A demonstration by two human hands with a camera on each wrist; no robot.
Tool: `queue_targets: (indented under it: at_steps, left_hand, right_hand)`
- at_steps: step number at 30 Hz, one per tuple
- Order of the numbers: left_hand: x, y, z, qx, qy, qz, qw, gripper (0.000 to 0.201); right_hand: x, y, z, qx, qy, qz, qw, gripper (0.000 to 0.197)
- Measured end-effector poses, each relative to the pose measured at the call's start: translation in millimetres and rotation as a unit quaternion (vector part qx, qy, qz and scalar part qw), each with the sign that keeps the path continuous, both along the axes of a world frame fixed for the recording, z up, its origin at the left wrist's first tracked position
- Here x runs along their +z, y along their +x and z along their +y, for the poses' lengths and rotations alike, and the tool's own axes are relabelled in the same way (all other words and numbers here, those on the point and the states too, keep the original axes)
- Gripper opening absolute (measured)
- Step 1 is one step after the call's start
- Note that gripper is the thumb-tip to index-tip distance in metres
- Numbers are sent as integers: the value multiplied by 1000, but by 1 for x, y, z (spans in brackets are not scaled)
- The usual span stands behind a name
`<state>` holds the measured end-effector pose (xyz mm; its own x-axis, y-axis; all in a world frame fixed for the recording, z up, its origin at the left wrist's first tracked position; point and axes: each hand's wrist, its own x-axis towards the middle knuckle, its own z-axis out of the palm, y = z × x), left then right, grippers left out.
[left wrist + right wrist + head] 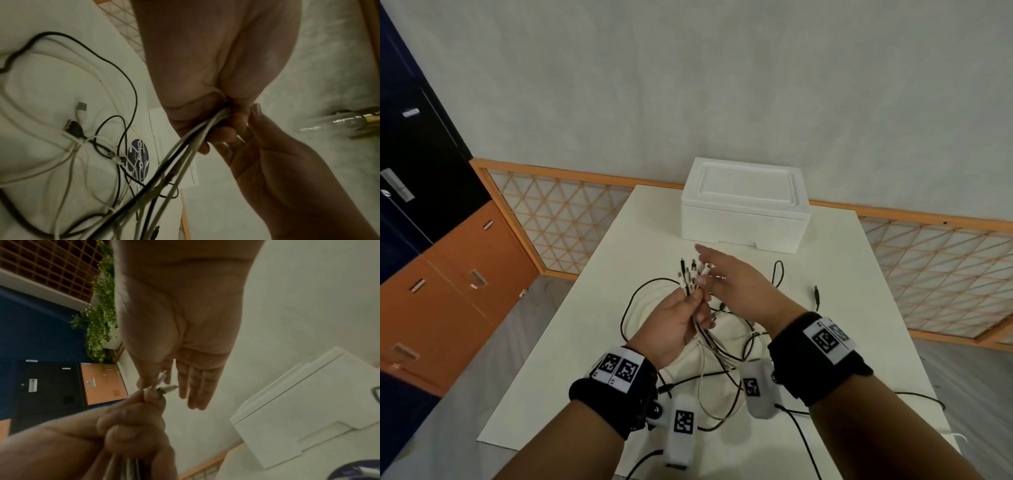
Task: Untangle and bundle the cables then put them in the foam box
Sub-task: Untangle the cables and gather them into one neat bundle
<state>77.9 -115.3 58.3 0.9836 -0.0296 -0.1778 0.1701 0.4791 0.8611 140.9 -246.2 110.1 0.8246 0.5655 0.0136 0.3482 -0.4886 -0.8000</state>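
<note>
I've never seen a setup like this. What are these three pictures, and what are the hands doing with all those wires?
No robot here: a person wears cameras, one on the head and one on each wrist. The head view looks down on a white table. The left hand grips a bunch of cables near their plugs; the rest trails in a tangle on the table. The right hand is open with straight fingers, its thumb at the plugs. Behind stands a closed foam box. The other two pictures show each palm from its own wrist.
</note>
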Motion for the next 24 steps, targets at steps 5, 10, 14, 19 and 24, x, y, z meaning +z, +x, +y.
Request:
queue_targets:
  at_steps: [5, 10, 14, 19, 24]
  left_hand:
    - [1, -3, 8, -49, 66, -27, 996, 22]
    - [8, -3, 15, -84, 55, -13, 995, 27]
    - [14, 1, 17, -109, 48, -8, 993, 29]
    - [22, 1, 17, -131, 4, -6, 991, 31]
    - [24, 1, 20, -159, -42, -17, 986, 29]
  right_hand:
    - [20, 0, 11, -3, -23, -115, 993, 27]
    - [29, 1, 16, 1, -20, -105, 994, 13]
    - [24, -1, 21, 17, 1, -122, 992, 9]
    - [25, -7, 24, -11, 43, -42, 998, 18]
    - [26, -12, 26, -14, 99, -2, 995, 17]
